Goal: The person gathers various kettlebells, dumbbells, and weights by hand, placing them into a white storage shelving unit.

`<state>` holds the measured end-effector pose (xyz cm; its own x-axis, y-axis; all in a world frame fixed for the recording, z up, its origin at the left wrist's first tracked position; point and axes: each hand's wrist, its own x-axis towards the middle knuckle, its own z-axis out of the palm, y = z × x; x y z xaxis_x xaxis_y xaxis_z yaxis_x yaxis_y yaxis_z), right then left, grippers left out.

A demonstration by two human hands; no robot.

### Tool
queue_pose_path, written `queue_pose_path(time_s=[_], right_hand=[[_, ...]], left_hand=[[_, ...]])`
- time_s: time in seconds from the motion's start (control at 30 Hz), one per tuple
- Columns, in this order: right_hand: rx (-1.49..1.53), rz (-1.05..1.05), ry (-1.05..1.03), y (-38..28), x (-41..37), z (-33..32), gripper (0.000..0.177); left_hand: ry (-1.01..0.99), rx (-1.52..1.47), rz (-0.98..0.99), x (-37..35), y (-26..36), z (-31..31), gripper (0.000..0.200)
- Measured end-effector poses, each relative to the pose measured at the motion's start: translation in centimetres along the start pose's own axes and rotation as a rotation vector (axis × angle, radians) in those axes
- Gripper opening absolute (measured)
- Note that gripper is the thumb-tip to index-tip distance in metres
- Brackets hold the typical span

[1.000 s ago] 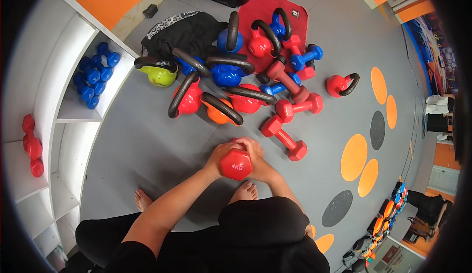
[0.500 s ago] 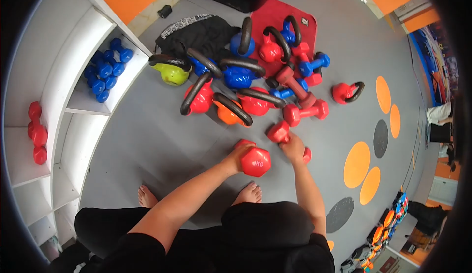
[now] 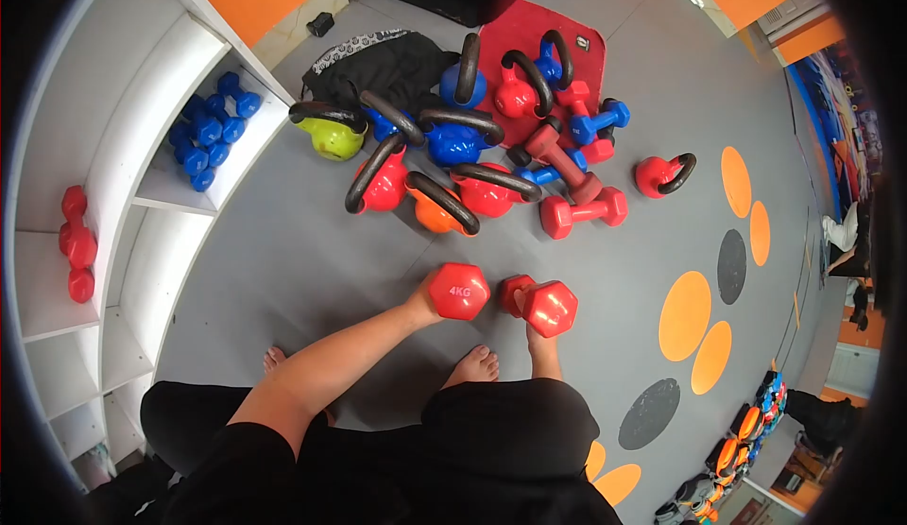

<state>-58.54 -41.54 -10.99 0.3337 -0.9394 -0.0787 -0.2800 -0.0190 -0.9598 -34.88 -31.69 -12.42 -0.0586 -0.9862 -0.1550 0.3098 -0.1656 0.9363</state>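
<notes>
My left hand (image 3: 424, 305) is closed around a red dumbbell (image 3: 459, 291) marked 4KG, whose near end faces me and hides the grip. Beside it, my right hand (image 3: 538, 340) grips a second red dumbbell (image 3: 551, 309), its head covering most of the fingers. Both are held in front of my bare feet. Farther out on the floor lie a red dumbbell (image 3: 584, 211), a dull red dumbbell (image 3: 564, 162) and a blue dumbbell (image 3: 601, 121).
Several kettlebells stand ahead, among them an orange one (image 3: 436, 213) and a yellow-green one (image 3: 331, 138). A red kettlebell (image 3: 654, 176) lies apart on the right. White shelving (image 3: 179, 201) at left holds blue dumbbells (image 3: 206, 130) and red dumbbells (image 3: 79, 245). A black bag (image 3: 383, 73) lies behind.
My right hand has brought its red dumbbell back toward me and turned it so one end faces up. The left dumbbell has shifted slightly left and away from me.
</notes>
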Motion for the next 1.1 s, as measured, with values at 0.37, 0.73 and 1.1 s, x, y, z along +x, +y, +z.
queue_pose_path(time_s=[0.37, 0.73, 1.1], right_hand=[[-0.212, -0.356, -0.134, 4.9, -1.2, -0.6, 0.018], [-0.194, 0.053, -0.245, -0.9, -0.3, 1.0, 0.024], [-0.409, 0.171, -1.013, -17.3, 4.8, 9.1, 0.041]], left_hand=[[0.263, 0.879, -0.365, -17.5, 13.0, -13.6, 0.041], [0.802, 0.400, -0.234, -38.3, 21.4, -25.0, 0.021], [1.198, 0.367, -0.165, -45.2, 5.0, -24.4, 0.024]])
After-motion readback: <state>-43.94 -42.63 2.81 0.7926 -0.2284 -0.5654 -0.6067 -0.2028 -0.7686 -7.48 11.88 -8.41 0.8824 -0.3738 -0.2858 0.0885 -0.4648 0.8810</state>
